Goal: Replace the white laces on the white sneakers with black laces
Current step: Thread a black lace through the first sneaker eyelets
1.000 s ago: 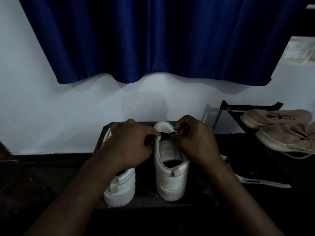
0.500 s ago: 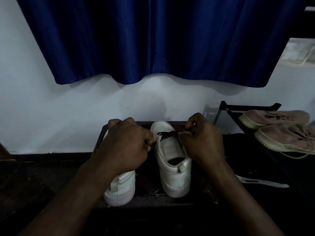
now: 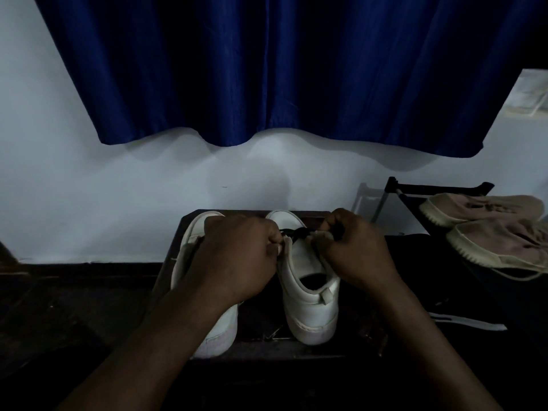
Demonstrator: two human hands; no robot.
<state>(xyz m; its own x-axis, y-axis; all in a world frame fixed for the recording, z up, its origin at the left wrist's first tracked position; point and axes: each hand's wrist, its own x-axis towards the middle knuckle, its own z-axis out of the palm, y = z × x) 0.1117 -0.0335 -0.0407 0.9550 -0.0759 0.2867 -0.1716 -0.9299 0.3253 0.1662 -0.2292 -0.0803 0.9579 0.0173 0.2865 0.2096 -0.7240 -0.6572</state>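
Observation:
Two white sneakers stand heels toward me on a dark low stand (image 3: 172, 253). The right sneaker (image 3: 308, 295) has a black lace (image 3: 296, 232) crossing its front eyelets. My left hand (image 3: 234, 259) pinches the lace at the sneaker's left edge. At the right edge my right hand (image 3: 353, 250) pinches the other end of the lace with curled fingers. The left sneaker (image 3: 189, 250) is largely hidden under my left hand and forearm.
A pair of pinkish-beige shoes (image 3: 489, 232) sits on a black rack at the right. A white strip (image 3: 468, 321) lies on the dark surface by my right forearm. A blue curtain (image 3: 267, 69) hangs over the white wall behind.
Both hands moved slightly outward along the lace, and the black lace now shows stretched across the right sneaker between them. The sneaker shifted a little to the right.

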